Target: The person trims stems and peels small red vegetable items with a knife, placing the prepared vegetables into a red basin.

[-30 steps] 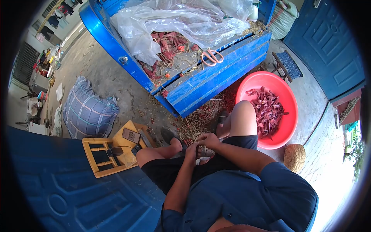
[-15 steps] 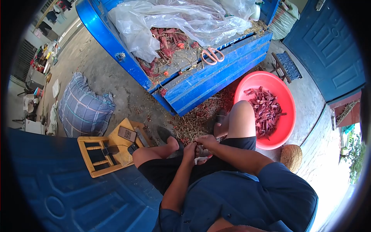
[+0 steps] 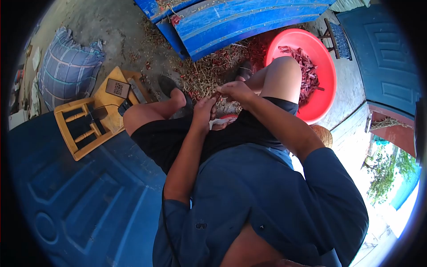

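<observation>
In front of my lap, my left hand (image 3: pixel 204 110) is closed, its fingers curled round the lower end of a small dark-red dried chili pepper (image 3: pixel 217 95). My right hand (image 3: pixel 238 92) pinches the pepper's other end, close beside the left. Fingers hide much of the pepper. Beyond my right knee stands a pink-red plastic basin (image 3: pixel 328 66), with a heap of dried red chili peppers (image 3: pixel 310 80) in it. Part of another reddish container (image 3: pixel 229 117) shows below my hands, mostly covered by them and my shorts.
Dry stems and scraps (image 3: pixel 200 73) litter the floor between my feet. A blue metal truck-bed panel (image 3: pixel 244 24) stands ahead. At left are a wooden chair (image 3: pixel 111 116) bearing a QR-code card (image 3: pixel 118 88) and a plaid cushion (image 3: pixel 71 66). A small stool (image 3: pixel 341 41) stands beyond the basin.
My view has tilted down, so the scissors and plastic sheet have left it. My hands, close together before, are now slightly apart, and the chili pepper shows between them.
</observation>
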Tool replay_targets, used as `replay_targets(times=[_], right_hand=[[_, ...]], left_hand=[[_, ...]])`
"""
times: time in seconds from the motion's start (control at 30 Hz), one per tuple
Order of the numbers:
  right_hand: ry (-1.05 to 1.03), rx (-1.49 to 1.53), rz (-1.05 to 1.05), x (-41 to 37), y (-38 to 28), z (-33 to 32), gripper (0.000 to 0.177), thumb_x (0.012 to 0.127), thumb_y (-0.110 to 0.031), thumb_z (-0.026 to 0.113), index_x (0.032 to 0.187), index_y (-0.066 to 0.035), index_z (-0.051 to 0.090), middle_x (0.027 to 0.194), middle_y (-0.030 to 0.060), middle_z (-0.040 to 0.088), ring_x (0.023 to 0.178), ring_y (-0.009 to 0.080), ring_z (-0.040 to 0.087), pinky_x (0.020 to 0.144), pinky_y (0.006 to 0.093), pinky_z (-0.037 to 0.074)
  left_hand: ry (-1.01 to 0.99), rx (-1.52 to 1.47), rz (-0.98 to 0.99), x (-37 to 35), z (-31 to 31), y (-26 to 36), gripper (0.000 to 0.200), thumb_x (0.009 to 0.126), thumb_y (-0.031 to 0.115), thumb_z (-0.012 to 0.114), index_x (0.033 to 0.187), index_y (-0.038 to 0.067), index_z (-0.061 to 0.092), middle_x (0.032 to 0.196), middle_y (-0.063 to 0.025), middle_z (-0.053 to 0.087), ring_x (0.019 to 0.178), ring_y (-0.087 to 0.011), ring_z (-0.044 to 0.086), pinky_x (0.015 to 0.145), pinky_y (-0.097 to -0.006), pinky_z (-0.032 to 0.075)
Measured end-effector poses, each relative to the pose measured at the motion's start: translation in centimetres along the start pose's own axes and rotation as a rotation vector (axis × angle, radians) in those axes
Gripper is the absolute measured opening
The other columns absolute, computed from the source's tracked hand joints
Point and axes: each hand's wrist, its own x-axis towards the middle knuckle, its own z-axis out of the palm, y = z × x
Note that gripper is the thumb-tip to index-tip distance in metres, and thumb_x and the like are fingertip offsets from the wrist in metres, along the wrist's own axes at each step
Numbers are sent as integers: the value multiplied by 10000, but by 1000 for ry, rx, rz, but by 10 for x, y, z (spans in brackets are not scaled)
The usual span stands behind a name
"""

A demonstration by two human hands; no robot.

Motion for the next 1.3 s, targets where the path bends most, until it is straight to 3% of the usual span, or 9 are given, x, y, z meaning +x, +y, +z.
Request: replay_targets(times=[0.27,0.33,0.43,0.57,0.63,0.67,0.77,1.03,1.3], right_hand=[[-80,-447,-145,-3,-31,-19,280,901,-317,701,845,-44,723,806,26,648,747,142,620,659,304,479],[-48,-957,-706,-9,-47,-18,203,807,-275,743,863,-80,750,751,97,675,691,261,661,642,388,501],[-136,-1429,-587,-11,-63,-35,180,765,-234,720,888,-107,756,828,148,682,749,339,669,690,427,518],[-165,-1256,-533,-15,-70,-46,210,759,-167,694,946,-91,751,876,143,697,759,330,672,702,428,525],[-74,-884,-579,-9,-61,-34,360,771,-89,687,1130,-71,700,909,121,685,843,273,680,771,380,540],[28,-1091,-805,-6,-58,-32,451,823,-67,666,1270,-39,615,978,102,697,872,208,685,809,334,542],[-3,-505,-300,-8,-46,-11,434,859,-101,691,1275,-12,605,1026,73,688,914,129,653,818,288,530],[73,-612,-860,-18,-47,30,149,842,-117,752,981,-64,743,880,73,680,841,176,644,759,297,505],[938,-191,-812,-119,-105,-171,203,882,-102,722,1059,-6,699,922,56,700,772,117,648,710,246,519]], left_hand=[[-58,-96,28,-3,-4,5,84,925,137,586,951,59,603,597,72,432,443,-21,333,405,-195,249],[-80,-127,44,-3,-11,4,73,910,112,580,952,56,601,593,79,425,435,-14,324,389,-200,244],[56,-310,172,-5,-34,20,90,899,85,569,972,50,606,588,83,413,433,-11,327,379,-199,233],[-102,-180,107,-3,-44,24,139,887,74,559,1010,45,617,574,87,386,424,-13,326,370,-194,232],[-29,-128,80,-2,-26,24,155,907,84,520,1026,50,614,552,72,370,408,-41,325,369,-214,248],[4,-163,98,-2,-22,23,161,906,81,519,1030,44,614,557,71,376,416,-39,329,373,-213,252],[51,-199,140,0,-28,28,167,907,83,520,1037,30,610,573,69,391,435,-34,347,383,-210,267],[41,-103,59,-3,-10,22,130,923,90,532,1016,40,607,620,65,431,480,-35,382,420,-206,281],[54,-44,34,5,-12,12,135,897,76,552,1010,38,615,628,62,435,497,-33,388,447,-196,308]])
